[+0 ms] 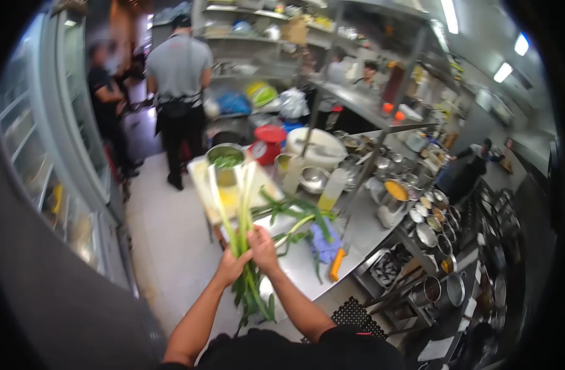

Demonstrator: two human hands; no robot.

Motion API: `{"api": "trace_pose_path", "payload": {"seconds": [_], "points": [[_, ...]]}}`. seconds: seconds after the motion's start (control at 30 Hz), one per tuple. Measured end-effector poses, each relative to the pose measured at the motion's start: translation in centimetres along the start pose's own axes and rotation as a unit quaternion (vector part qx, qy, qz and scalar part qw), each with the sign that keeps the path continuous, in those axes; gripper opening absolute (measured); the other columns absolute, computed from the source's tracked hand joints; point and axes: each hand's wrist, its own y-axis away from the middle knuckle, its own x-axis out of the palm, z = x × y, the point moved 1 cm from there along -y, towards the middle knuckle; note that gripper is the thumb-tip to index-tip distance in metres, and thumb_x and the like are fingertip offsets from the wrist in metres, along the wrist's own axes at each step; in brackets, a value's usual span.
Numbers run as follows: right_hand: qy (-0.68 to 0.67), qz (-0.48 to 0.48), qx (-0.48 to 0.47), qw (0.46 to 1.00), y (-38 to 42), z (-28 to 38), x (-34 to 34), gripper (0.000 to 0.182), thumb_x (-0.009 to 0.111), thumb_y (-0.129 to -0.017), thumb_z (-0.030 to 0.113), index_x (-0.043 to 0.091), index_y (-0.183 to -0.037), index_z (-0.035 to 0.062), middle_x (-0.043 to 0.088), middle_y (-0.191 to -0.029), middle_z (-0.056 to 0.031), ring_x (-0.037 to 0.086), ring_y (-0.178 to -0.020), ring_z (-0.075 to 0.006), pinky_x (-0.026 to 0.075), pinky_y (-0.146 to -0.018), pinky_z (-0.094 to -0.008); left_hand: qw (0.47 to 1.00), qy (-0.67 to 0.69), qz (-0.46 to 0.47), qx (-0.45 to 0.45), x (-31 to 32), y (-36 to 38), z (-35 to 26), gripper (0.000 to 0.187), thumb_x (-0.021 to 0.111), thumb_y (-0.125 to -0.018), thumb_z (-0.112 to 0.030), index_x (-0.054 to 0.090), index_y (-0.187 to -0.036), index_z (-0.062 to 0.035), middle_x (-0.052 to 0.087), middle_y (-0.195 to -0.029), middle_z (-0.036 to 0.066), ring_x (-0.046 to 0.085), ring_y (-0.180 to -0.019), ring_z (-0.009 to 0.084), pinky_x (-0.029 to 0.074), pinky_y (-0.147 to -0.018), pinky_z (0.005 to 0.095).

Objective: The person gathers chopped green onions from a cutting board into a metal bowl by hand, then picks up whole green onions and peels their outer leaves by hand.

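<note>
My left hand (231,265) and my right hand (262,246) are both closed around a bundle of green onions (240,206). The pale stalks point up and away from me, and the dark green leaves hang down below my hands toward my body. More green onions (294,216) lie loose on the steel counter (356,237) just right of my hands. Beyond the bundle sits a yellowish cutting board (202,179) with a metal pot of chopped greens (225,160) on it.
A blue cloth (324,240) and an orange-handled tool (336,264) lie on the counter. Bowls, squeeze bottles, a red scale (268,143) and several metal containers crowd the far side. A person in a grey shirt (178,80) stands in the aisle; glass-door fridges (54,154) line the left.
</note>
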Motion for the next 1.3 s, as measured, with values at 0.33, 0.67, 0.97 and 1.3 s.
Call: {"api": "trace_pose_path", "payload": {"seconds": [0.33, 0.67, 0.97, 1.3], "points": [[-0.102, 0.008, 0.011, 0.995, -0.1, 1.4, 0.0, 0.032, 0.051, -0.099, 0.023, 0.050, -0.121, -0.0009, 0.065, -0.110, -0.0074, 0.060, -0.095, -0.0109, 0.047, -0.086, -0.0253, 0.993, 0.092, -0.018, -0.076, 1.3, 0.2, -1.1, 0.041, 0.061, -0.089, -0.009, 0.046, -0.126, -0.0004, 0.056, -0.111, 0.003, 0.053, -0.100, 0.0113, 0.044, -0.088, 0.0262], [-0.017, 0.042, 0.025, 0.999, 0.0, 2.1, 0.9, 0.037, 0.047, -0.100, 0.026, 0.042, -0.125, -0.0004, 0.056, -0.120, -0.0097, 0.054, -0.106, -0.0131, 0.044, -0.092, -0.0282, 0.995, 0.083, -0.012, -0.051, 1.7, 0.1, -0.8, 0.043, 0.061, -0.089, -0.010, 0.045, -0.129, -0.0004, 0.055, -0.115, 0.005, 0.052, -0.106, 0.0135, 0.044, -0.090, 0.0277], [0.091, 0.157, -0.014, 0.983, -0.7, 3.3, 0.5, 0.054, 0.063, -0.092, 0.023, 0.034, -0.131, -0.0006, 0.054, -0.122, -0.0107, 0.053, -0.111, -0.0159, 0.045, -0.095, -0.0297, 0.996, 0.046, 0.001, -0.075, 1.0, 0.2, -2.0, 0.039, 0.063, -0.088, -0.011, 0.049, -0.123, -0.0018, 0.059, -0.108, 0.005, 0.057, -0.098, 0.0140, 0.047, -0.084, 0.0274], [-0.090, 0.198, 0.176, 0.960, -2.7, 5.7, 0.9, 0.050, 0.076, -0.079, 0.011, 0.047, -0.118, -0.0011, 0.061, -0.085, -0.0078, 0.062, -0.070, -0.0165, 0.054, -0.067, -0.0304, 0.982, -0.008, 0.131, -0.137, 0.9, 0.9, -2.1, 0.029, 0.065, -0.086, -0.013, 0.054, -0.112, -0.0034, 0.059, -0.096, 0.002, 0.058, -0.086, 0.0122, 0.049, -0.076, 0.0286]]}}
